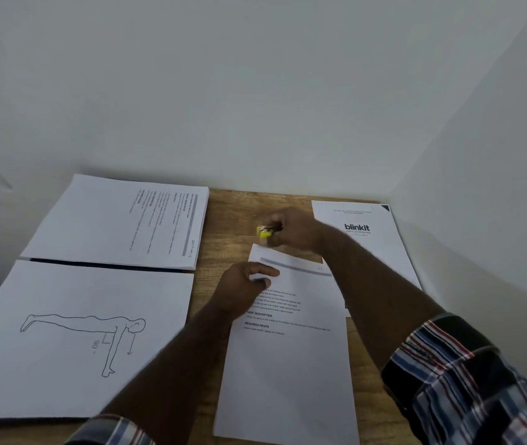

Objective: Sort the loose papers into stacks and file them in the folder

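A printed sheet stack with "TASK DESCRIPTION" text [287,364] lies on the wooden table [233,213] in front of me. My left hand [244,287] rests on its upper left part, thumb and fingers pinching the top edge. My right hand [291,229] hovers just beyond the sheet's top edge and grips a small yellow clip [264,232]. To the left lie a stack with a push-up figure drawing [72,335] and, behind it, a text stack turned sideways [120,220]. A dark folder edge [101,264] shows between those two stacks.
A white "blinkit" sheet [361,232] lies at the back right, partly under my right arm. White walls close in behind the table and on the right. Bare wood shows between the left stacks and the middle sheet.
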